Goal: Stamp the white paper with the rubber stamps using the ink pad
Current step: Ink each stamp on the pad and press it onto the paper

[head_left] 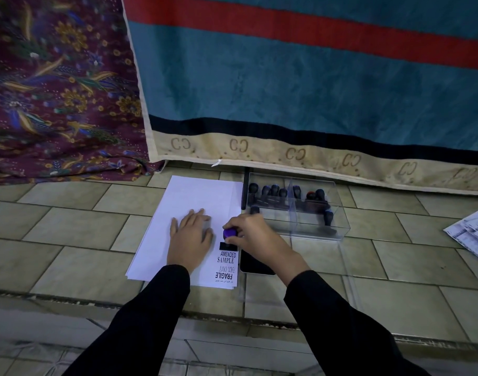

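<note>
Purple-knobbed stamp [229,234] pressed on white paper [189,202], right hand [255,234] fingers clamped around it; left hand [190,237] fingers apart, flat.

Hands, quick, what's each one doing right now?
Left hand: open, flat on the white paper, holding nothing.
Right hand: closed on the purple-topped stamp, pressing it onto the paper.

A home, by the look of it: a beige tiled floor [77,223] serves as the work surface, and above it hang a teal blanket [300,85] with a red stripe and, to the blanket's left, a maroon floral cloth [58,85].
</note>
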Demonstrator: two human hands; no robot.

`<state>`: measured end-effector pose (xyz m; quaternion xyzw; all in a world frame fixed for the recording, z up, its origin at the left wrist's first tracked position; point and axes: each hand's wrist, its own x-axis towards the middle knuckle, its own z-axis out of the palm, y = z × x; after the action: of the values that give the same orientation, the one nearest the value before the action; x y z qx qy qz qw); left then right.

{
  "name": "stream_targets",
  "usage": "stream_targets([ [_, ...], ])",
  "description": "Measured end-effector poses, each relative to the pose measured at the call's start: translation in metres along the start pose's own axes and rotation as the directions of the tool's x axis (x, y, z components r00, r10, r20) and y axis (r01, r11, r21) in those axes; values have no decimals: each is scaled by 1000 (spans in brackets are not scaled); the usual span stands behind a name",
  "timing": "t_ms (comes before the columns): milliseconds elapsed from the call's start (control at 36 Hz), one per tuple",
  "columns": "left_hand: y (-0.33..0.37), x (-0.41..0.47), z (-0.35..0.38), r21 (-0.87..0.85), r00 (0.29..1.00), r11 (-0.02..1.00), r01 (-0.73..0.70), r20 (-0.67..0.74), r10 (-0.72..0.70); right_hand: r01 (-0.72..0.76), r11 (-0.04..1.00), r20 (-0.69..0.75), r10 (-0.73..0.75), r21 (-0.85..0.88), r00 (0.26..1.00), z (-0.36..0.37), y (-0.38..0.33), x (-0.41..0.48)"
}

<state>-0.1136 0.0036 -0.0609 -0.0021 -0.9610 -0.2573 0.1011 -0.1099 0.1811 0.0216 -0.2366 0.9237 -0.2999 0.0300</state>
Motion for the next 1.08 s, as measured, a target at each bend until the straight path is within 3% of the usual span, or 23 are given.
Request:
stream_targets([
  [556, 1, 0, 2, 35, 999, 999, -2, -38, 3, -16, 1000, -46, 16, -5, 999, 8, 1, 3],
  [639, 1, -1, 2, 41, 999, 999, -10, -40, 12, -74, 994, -42, 77, 77, 996, -2, 3, 8],
  [722, 1, -1, 2, 43, 999, 999, -17, -32, 18, -128, 969, -183, 168, 211, 969, -24, 9, 13],
  [917, 2, -2, 2, 30, 1000, 1000, 3, -30, -2, -225, 923, -437, 350, 313, 829, -73, 43, 15],
  [1083, 3, -2, 1, 0, 999, 1000, 8, -31, -8, -350, 921, -343, 389, 172, 855, -65, 72, 15],
])
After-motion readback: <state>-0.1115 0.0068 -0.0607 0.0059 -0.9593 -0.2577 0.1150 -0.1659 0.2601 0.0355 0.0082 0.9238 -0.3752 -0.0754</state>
